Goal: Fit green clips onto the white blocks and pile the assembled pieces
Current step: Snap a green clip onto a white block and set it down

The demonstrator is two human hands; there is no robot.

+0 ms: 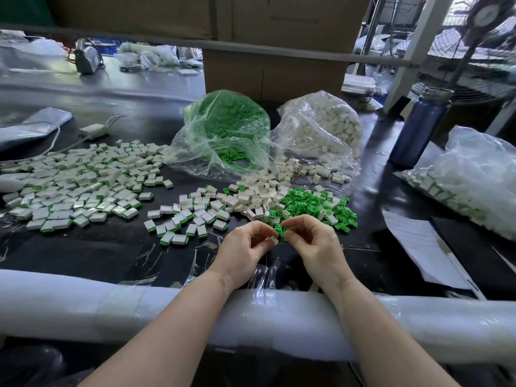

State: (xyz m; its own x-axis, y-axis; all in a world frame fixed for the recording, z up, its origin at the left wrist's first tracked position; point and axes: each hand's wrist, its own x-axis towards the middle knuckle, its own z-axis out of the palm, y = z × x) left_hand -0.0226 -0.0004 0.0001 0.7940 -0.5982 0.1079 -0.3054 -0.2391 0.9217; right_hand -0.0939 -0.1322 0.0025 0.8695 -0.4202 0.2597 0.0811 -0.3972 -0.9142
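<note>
Both bare forearms cross a padded white foam roll wrapped in clear film (111, 303) at the near edge of the black table (83, 255), and just past it the two hands meet. Curled inward, the left hand (245, 247) pinches a small white plastic block (272, 241) between thumb and fingertips, the block poking out toward the other hand. Facing it, the right hand (315, 241) pinches a small green plastic clip (278, 228) at its fingertips, held just above and touching or almost touching the block; whether the clip has started into the block I cannot tell, since the fingers cover the joint. The coming push, as I judge it, runs straight across the gap between the hands, the clip lying to the right of the block and slightly higher, so both hands are equally near the work. The block's long axis is mostly hidden by the left fingers. Just beyond the right hand lies a loose heap of green clips (321, 205) mixed with bare white blocks (268, 196). Beyond the left hand sits a small scatter of assembled white-and-green pieces (190, 219), and farther out to its left the broad pile of finished pieces (78, 185). Farthest back, two open clear plastic bags spill stock: one of green clips (223, 129), one of white blocks (321, 129).
</note>
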